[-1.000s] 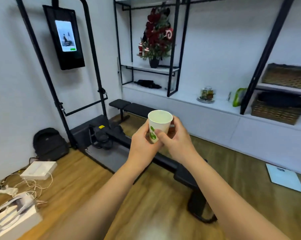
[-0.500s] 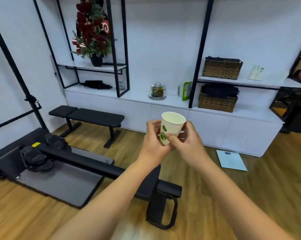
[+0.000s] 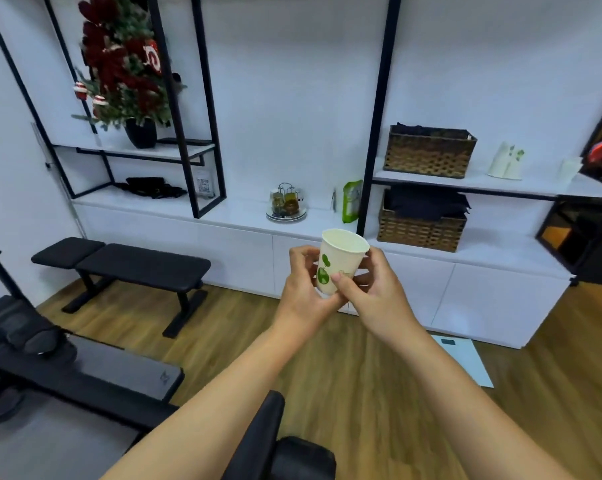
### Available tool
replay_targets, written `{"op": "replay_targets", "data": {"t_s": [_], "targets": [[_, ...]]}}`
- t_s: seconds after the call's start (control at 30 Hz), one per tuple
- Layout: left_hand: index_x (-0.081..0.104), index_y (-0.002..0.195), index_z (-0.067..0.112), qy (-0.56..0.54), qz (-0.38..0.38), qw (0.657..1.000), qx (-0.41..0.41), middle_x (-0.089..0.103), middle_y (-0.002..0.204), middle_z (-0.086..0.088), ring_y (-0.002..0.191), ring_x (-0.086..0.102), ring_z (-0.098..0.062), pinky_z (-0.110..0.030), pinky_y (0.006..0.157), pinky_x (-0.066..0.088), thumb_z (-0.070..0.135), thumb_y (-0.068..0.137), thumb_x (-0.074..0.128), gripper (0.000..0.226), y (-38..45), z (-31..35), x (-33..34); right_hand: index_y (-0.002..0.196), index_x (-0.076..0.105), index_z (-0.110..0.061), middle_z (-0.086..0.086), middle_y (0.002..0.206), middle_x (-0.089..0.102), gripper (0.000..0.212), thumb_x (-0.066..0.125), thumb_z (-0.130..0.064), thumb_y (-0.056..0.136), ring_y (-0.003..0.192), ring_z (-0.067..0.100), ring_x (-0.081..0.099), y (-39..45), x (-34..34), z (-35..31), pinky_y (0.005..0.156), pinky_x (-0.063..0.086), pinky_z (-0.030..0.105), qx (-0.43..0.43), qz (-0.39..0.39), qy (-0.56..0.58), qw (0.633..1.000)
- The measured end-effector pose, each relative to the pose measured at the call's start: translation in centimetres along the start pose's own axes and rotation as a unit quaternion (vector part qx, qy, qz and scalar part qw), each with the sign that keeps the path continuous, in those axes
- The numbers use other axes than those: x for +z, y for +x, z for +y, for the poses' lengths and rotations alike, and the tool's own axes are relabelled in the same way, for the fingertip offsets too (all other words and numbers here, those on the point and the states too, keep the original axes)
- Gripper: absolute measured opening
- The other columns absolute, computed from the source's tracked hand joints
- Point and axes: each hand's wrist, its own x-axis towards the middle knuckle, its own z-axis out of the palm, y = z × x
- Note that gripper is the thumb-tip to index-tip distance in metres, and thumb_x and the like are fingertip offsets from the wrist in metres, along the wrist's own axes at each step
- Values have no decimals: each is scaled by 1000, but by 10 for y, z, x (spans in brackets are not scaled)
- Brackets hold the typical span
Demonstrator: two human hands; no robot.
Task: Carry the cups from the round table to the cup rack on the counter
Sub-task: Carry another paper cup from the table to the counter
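One paper cup (image 3: 341, 261) with a green print is clasped upright between the left hand (image 3: 303, 289) and right hand (image 3: 372, 292), in mid-air. Beyond the grip stands the white counter (image 3: 414, 258); no cup rack is identifiable, so delivery appears pending.

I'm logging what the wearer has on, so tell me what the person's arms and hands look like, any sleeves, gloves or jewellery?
Both forearms are bare as far as the frame shows, with no sleeve in view. The left hand and the right hand wear no gloves, and no watch, bracelet or ring shows on the visible sides. Fingernails look short and unpainted.
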Motion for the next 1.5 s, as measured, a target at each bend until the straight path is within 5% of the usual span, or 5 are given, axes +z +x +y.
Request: {"op": "replay_targets", "data": {"t_s": [0.17, 0.73, 0.9, 1.2, 1.5], "targets": [[33, 107, 63, 8, 7, 1000, -1, 63, 120, 16, 106, 67, 0, -17, 81, 55, 54, 68, 80, 61, 73, -38, 50, 133, 48, -29, -14, 114, 65, 51, 75, -29, 90, 92, -2, 65, 83, -28, 50, 71, 56, 20, -3, -1, 23, 1000], [42, 113, 54, 28, 112, 992, -59, 67, 120, 25, 106, 70, -3, -16, 80, 55, 47, 77, 84, 57, 319, -152, 213, 134, 48, -31, -11, 112, 65, 55, 78, -24, 88, 88, 0, 68, 389, -123, 199, 69, 55, 18, -2, -103, 84, 991], [45, 118, 52, 48, 129, 989, -55, 64, 122, 24, 107, 70, -7, -26, 84, 60, 45, 80, 82, 53, 379, -192, 208, 128, 52, -30, -12, 113, 66, 47, 77, -25, 88, 87, -1, 68, 460, -100, 229, 68, 54, 16, 4, -113, 112, 987], [46, 115, 52, 71, 163, 981, -73, 65, 115, 27, 103, 68, -4, -15, 77, 53, 45, 83, 74, 44, 519, -298, 174, 106, 67, -35, -20, 95, 74, 30, 77, -47, 81, 85, 3, 70, 627, -24, 288, 67, 52, 16, -1, -130, 86, 988], [45, 114, 41, 87, 150, 981, -92, 63, 111, 29, 94, 68, -5, -14, 67, 52, 48, 84, 74, 42, 672, -396, 118, 75, 54, -31, -12, 78, 70, 35, 75, -59, 71, 68, 10, 68, 793, 68, 332, 62, 57, 32, 10, -81, 69, 994]]}}
